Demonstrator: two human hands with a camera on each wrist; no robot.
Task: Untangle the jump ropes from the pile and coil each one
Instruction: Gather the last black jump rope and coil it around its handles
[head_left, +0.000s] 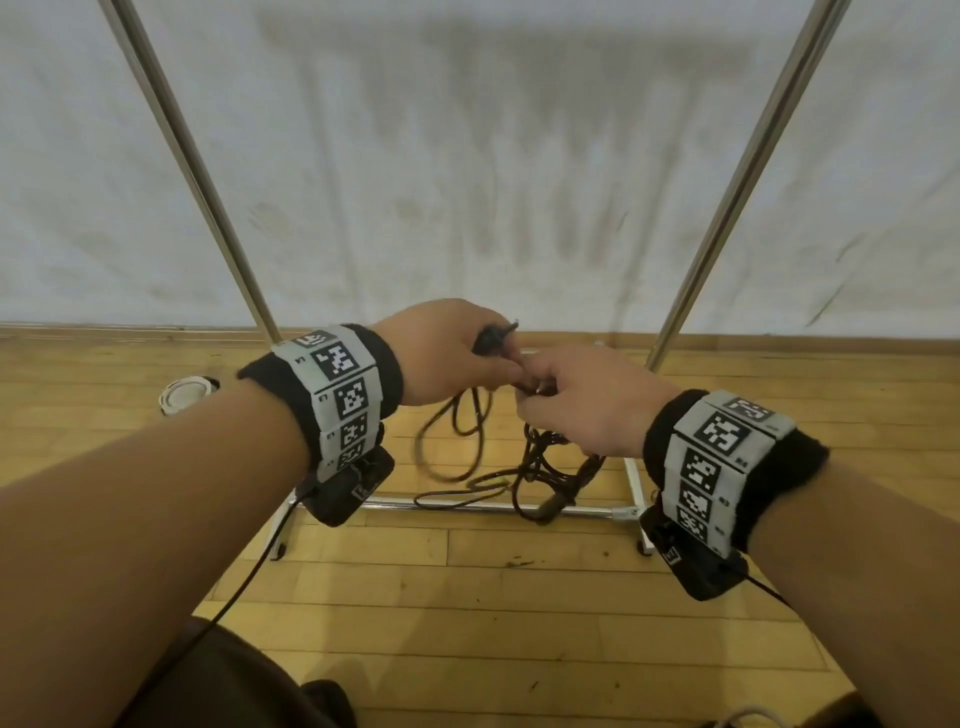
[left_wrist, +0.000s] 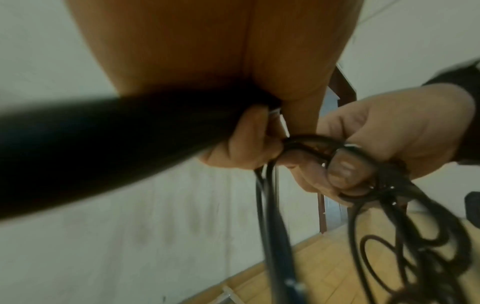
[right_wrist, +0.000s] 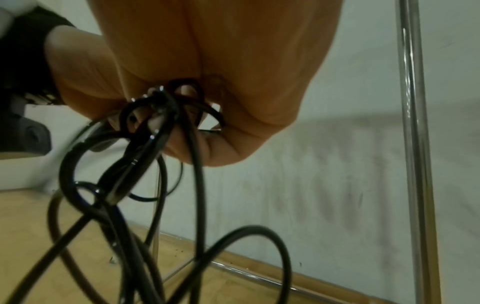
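Note:
Both hands are raised above the wooden floor with a tangle of black jump ropes hanging from them. My left hand grips a black rope handle; in the left wrist view that handle fills the frame's left side. My right hand pinches a knot of black cords between its curled fingers. Loops of cord dangle below it to the floor, and a second handle hangs low in the tangle.
A chrome rack stands ahead with two slanted poles and a base bar on the floor under the ropes. A white cloth wall lies behind. A round white object sits on the floor at left.

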